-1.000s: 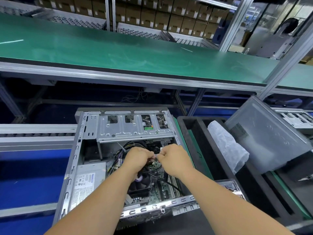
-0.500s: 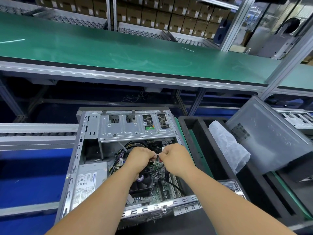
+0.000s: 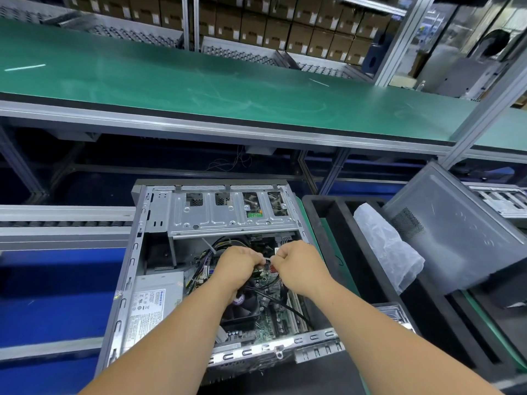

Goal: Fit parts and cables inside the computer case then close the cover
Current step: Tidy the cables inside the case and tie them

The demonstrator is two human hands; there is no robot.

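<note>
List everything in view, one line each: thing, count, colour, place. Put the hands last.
computer case: one, grey metal, open, bottom centre
drive cage: one, silver, far end of the case
power supply: one, grey with white label, left side of the case
motherboard: one, dark green, case floor
cable bundle: one, black and purple, under the drive cage
cable tie: one, white, between the two hands
side cover: one, grey, leaning to the right
plastic bag: one, clear, in the black tray
black tray: one, right of the case
green bench: one, beyond the case
cardboard boxes: many, brown, back shelves
left hand: pinching the tie
right hand: pinching the tie
</note>
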